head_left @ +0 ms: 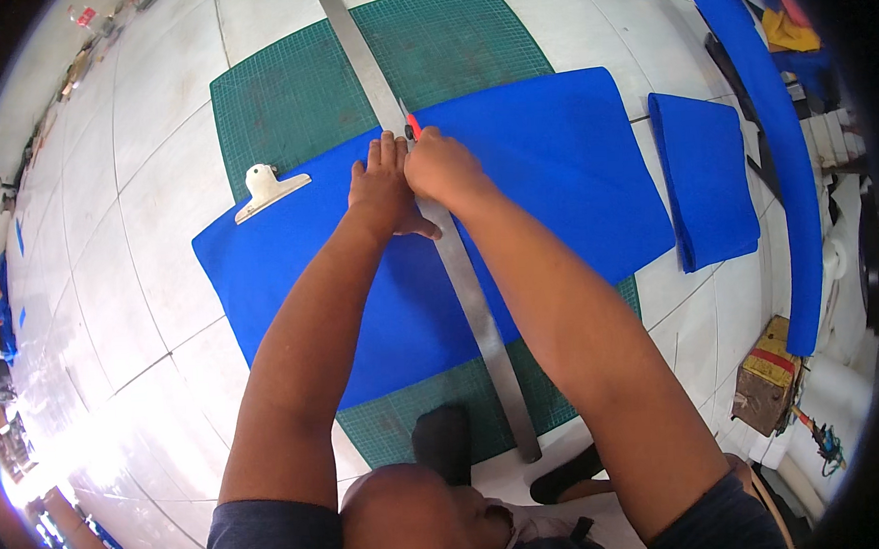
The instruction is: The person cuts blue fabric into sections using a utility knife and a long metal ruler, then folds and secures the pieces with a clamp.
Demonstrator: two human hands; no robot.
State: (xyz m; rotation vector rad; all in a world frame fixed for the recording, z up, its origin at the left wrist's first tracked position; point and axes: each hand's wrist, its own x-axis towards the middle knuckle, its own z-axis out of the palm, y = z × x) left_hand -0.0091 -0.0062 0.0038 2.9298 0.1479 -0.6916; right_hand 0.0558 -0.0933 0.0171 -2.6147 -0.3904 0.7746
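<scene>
A large blue sheet [553, 171] lies flat on a green cutting mat [294, 94] on the tiled floor. A long metal ruler [464, 273] runs diagonally across the sheet. My left hand [382, 184] presses flat on the sheet and the ruler's left edge, fingers together. Just to its right, my right hand [440, 167] is closed around a red-handled cutter [413, 128], its tip against the ruler near the sheet's far edge. A metal bulldog clip [267, 189] grips the sheet's far left edge.
A folded blue piece [705, 179] lies to the right, and a long blue strip [782, 152] curves beyond it. A yellow and red box [767, 373] sits at lower right. My feet in dark footwear [445, 439] rest at the mat's near edge.
</scene>
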